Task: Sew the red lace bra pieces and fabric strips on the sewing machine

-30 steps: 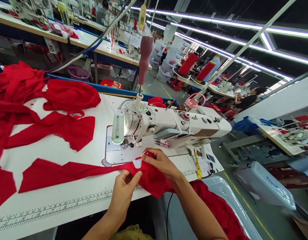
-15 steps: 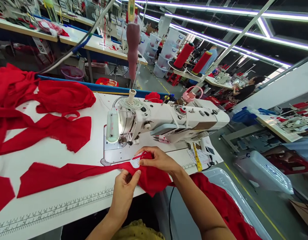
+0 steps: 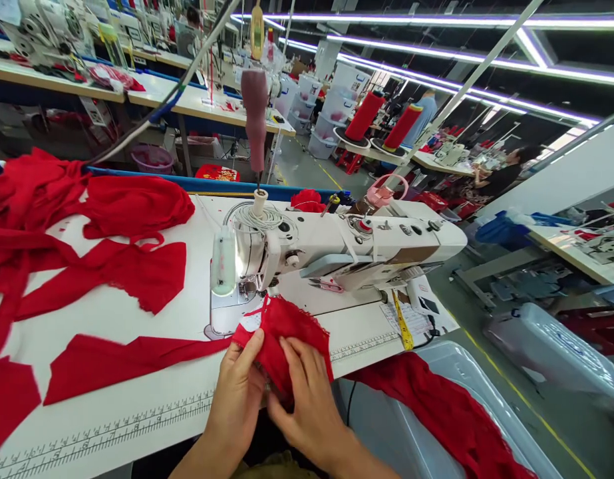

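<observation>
Your left hand (image 3: 237, 399) and right hand (image 3: 311, 406) are gripping the red fabric (image 3: 281, 322), fingers (image 3: 251, 347) closed on it, at the front edge of the counter (image 3: 137, 416).

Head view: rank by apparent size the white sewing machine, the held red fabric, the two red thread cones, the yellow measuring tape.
1. white sewing machine
2. held red fabric
3. red thread cones, alike; farther off, so unsure
4. yellow measuring tape
</observation>
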`<state>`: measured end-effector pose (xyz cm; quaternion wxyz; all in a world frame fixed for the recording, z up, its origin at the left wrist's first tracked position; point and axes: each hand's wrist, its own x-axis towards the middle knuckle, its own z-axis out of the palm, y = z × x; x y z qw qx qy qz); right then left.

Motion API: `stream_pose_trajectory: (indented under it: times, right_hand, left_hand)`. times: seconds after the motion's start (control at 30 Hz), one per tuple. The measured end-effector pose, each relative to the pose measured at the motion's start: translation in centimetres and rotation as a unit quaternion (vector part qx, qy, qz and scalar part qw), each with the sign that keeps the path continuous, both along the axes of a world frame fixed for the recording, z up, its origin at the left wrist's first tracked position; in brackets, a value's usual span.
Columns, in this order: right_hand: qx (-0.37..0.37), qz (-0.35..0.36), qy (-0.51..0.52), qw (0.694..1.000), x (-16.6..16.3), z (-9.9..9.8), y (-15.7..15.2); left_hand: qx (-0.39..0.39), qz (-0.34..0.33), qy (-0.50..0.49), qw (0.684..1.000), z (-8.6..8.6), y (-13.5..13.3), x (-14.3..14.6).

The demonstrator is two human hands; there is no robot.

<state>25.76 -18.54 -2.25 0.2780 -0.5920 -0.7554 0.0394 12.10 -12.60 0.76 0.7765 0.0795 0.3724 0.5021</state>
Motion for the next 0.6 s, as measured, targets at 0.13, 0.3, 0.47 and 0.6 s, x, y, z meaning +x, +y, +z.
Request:
stream_pose_trajectory:
  times: [0.13, 0.3, 0.47, 0.6]
  right_hand:
    - [0.038, -0.052, -0.108, 0.992, 5.0, -0.7, 0.2]
    - [0.081, -0.131, -0.269, 0.951, 13.9, 5.0, 4.8]
    - [0.047, 0.062, -0.227, 0.971, 10.8, 6.7, 6.6]
    - [0.075, 0.178, -0.085, 0.977, 4.0, 3.7, 5.9]
  left_hand:
    - [-0.014, 0.082, -0.003, 0.997, 0.1, 0.4, -1.3]
    - [-0.035, 0.067, 0.018, 0.997, -1.3, -1.0, -1.5]
    - [-0.021, -0.175, 0.113, 0.978, -2.8, -5.2, -2.8]
    - [0.27, -0.183, 0.429, 0.842, -2.3, -5.6, -6.0]
